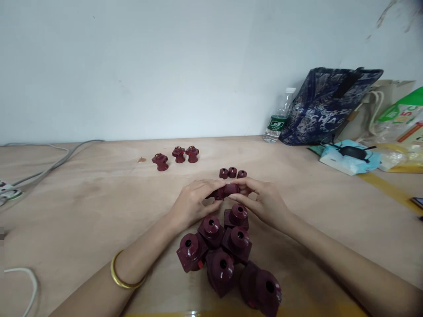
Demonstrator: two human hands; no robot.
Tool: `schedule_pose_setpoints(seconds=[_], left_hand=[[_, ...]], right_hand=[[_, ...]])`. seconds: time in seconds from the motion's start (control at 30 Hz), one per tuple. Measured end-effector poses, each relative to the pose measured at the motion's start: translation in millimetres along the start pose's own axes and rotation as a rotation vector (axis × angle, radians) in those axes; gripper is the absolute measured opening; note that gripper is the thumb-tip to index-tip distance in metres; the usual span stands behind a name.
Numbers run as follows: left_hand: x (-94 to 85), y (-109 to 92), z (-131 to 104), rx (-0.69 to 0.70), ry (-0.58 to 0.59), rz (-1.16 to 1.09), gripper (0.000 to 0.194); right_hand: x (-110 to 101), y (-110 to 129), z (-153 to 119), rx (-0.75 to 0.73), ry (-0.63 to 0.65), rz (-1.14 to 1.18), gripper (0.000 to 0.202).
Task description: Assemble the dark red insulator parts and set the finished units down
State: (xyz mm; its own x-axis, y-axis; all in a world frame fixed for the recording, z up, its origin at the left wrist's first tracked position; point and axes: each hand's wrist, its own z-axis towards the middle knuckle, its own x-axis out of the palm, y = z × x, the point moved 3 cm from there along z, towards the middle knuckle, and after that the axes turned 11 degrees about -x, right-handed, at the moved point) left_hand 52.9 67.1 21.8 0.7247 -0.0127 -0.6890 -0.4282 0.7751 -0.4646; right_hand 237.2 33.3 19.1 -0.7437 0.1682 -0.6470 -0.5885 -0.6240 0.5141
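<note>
Above the desk (99,198), the left hand (194,198) and right hand (266,198) each keep a closed grip, fingers and thumbs pinching a maroon piece (231,189) between them. Just beyond, at twelve o'clock, stand three small caps (232,171); at ten, three fittings (161,163) stand apart; at six, six flanged parts (218,273) crowd together. The grouping suggests work partway through, though which group is finished cannot be told. Fingers cover much of the held piece, leaving unclear whether it is one part or two joined.
</note>
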Motion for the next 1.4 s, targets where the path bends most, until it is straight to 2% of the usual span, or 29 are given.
schedule_pose_setpoints(seconds=[0.1,0.23,0.33,0.43,0.53,0.7,0.83,0.93,1.03,1.17,1.4], left_hand=[[-0.7,1.8,1.6,-0.088,0.034,-0.082,0.038],[-4.1,6.6,3.2,-0.195,0.095,-0.151,0.042],[-8.1,9.3,3.9,-0.253,0.097,-0.175,0.041],[-9.1,7.5,4.1,-0.246,0.074,-0.164,0.041],[-6.7,1.7,3.9,-0.171,0.045,-0.117,0.041],[-1.5,-4.4,3.2,-0.075,0.037,-0.061,0.038],[-0.1,-3.7,4.0,-0.066,0.052,-0.046,0.039],[-0.5,-1.9,4.1,-0.102,0.050,-0.074,0.039],[-0.5,-1.5,3.3,-0.138,0.051,-0.114,0.038],[1.7,2.0,3.0,-0.213,0.077,-0.192,0.040],[9.3,32.2,-1.2,-0.562,0.186,-0.710,0.036]], right_hand=[[-1.1,0.8,1.1,-0.094,-0.025,-0.024,0.029],[-5.9,2.9,2.1,-0.237,0.007,-0.040,0.027],[-12.8,4.2,3.4,-0.275,-0.029,-0.078,0.030],[-14.7,3.7,4.5,-0.246,-0.028,-0.065,0.031],[-10.2,3.2,4.4,-0.230,0.010,-0.047,0.029],[-4.8,-5.2,2.7,-0.039,-0.030,-0.099,0.026],[-5.4,-8.4,3.4,0.009,0.025,-0.141,0.039],[-7.0,-4.2,5.0,0.001,0.059,-0.011,0.030],[-6.5,0.7,6.1,0.000,0.019,0.123,0.041],[-3.1,-3.2,5.5,0.101,-0.014,0.102,0.034],[-9.0,-24.2,3.0,0.129,0.024,0.115,0.036]])
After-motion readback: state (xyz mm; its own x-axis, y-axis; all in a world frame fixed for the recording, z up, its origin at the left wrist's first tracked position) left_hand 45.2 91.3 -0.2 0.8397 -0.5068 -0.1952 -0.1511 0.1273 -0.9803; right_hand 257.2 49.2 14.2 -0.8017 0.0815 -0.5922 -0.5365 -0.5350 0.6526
